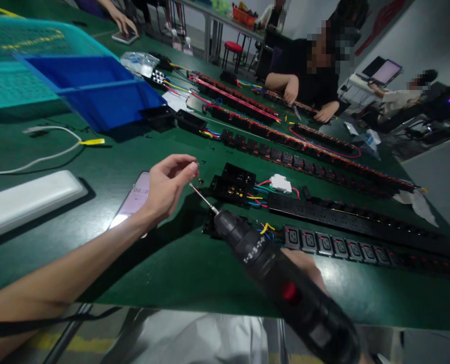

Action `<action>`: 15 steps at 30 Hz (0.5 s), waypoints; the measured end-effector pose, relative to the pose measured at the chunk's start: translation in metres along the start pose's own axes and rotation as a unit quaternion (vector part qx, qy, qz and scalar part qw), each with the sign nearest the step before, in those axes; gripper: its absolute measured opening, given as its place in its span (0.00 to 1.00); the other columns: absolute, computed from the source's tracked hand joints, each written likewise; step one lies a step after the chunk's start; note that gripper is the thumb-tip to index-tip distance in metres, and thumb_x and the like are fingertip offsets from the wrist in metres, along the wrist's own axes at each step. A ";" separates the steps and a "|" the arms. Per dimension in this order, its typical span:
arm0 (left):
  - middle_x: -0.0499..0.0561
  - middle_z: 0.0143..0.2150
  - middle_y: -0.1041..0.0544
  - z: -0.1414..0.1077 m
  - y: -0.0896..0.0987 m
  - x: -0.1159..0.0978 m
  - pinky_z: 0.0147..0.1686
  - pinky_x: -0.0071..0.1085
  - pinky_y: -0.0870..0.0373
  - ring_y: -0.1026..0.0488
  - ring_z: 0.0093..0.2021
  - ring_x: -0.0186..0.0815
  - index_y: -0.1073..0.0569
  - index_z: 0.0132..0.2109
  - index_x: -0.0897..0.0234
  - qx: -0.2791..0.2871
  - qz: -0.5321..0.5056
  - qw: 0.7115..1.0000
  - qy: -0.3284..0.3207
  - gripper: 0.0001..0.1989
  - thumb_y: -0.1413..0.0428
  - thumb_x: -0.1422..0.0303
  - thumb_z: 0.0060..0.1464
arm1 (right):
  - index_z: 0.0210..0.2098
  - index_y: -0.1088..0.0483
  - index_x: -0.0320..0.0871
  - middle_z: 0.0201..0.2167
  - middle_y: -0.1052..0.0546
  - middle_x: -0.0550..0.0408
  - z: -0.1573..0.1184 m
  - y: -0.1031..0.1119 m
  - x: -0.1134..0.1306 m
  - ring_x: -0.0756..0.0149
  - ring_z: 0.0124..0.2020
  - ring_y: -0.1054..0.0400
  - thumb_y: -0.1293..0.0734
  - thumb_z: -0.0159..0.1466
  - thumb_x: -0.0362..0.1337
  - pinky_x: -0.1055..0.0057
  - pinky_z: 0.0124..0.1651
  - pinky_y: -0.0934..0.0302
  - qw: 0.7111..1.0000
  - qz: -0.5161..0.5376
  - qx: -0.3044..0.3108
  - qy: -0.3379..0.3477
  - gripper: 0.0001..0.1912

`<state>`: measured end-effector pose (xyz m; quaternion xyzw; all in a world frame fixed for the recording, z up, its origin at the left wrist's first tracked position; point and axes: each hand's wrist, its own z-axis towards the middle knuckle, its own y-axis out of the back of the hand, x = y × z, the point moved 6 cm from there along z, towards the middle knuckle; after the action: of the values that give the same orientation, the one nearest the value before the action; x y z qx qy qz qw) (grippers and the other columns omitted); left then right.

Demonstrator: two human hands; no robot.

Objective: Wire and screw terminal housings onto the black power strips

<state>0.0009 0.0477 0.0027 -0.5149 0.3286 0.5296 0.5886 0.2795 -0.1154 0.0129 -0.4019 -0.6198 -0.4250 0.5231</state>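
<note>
My left hand (169, 184) is over the table, thumb and fingertips pinched together near the tip of a long bit; what they hold is too small to make out. A black power screwdriver (270, 273) is in my right hand (308, 265), which shows only partly behind the tool's body. Its bit points up and left toward my left fingertips. Just right of the bit lie black end boxes (228, 189) with brass parts and coloured wires, joined to a long black socket strip (323, 212). Nearer me is a strip with square sockets (325, 243).
A blue bin (107, 101) and a teal basket (5, 76) stand at the back left. A white bar (31, 202), a phone (132, 199) and a white cable (54, 159) lie left. More wired strips (270, 134) cross the table; a person works opposite.
</note>
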 end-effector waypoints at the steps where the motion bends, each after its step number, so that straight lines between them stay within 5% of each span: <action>1: 0.47 0.34 0.24 0.003 0.003 -0.002 0.37 0.26 0.27 0.27 0.33 0.28 0.23 0.40 0.63 -0.010 -0.011 1.000 -0.006 0.12 0.34 0.65 0.48 | 0.35 0.24 0.49 0.25 0.28 0.57 -0.006 -0.006 0.007 0.61 0.27 0.36 0.29 0.57 0.38 0.64 0.33 0.42 0.996 -0.076 0.014 0.034 0.05; 5: 0.48 0.35 0.23 0.003 0.003 -0.008 0.37 0.27 0.27 0.26 0.32 0.28 0.23 0.41 0.64 -0.010 0.003 1.000 -0.011 0.13 0.34 0.65 0.49 | 0.59 0.38 0.47 0.29 0.25 0.54 -0.026 -0.041 0.020 0.59 0.27 0.32 0.34 0.59 0.38 0.65 0.30 0.44 0.919 -0.343 0.079 0.179 0.29; 10: 0.49 0.36 0.21 -0.020 -0.021 -0.009 0.40 0.28 0.26 0.24 0.36 0.32 0.22 0.40 0.65 0.118 0.086 0.989 -0.009 0.12 0.34 0.64 0.49 | 0.57 0.37 0.36 0.31 0.24 0.48 -0.024 -0.070 0.009 0.58 0.28 0.31 0.37 0.54 0.34 0.64 0.30 0.41 0.839 -0.500 0.098 0.189 0.30; 15: 0.51 0.39 0.20 -0.044 -0.041 -0.009 0.46 0.31 0.26 0.23 0.41 0.35 0.22 0.40 0.65 0.260 0.148 0.954 -0.022 0.11 0.36 0.63 0.52 | 0.55 0.34 0.33 0.33 0.23 0.49 -0.013 -0.084 0.004 0.58 0.33 0.30 0.39 0.51 0.29 0.64 0.35 0.39 0.803 -0.564 0.049 0.189 0.31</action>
<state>0.0454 0.0069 0.0107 -0.2785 0.5140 0.5182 0.6243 0.2039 -0.1538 0.0096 0.1330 -0.6461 -0.6814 0.3171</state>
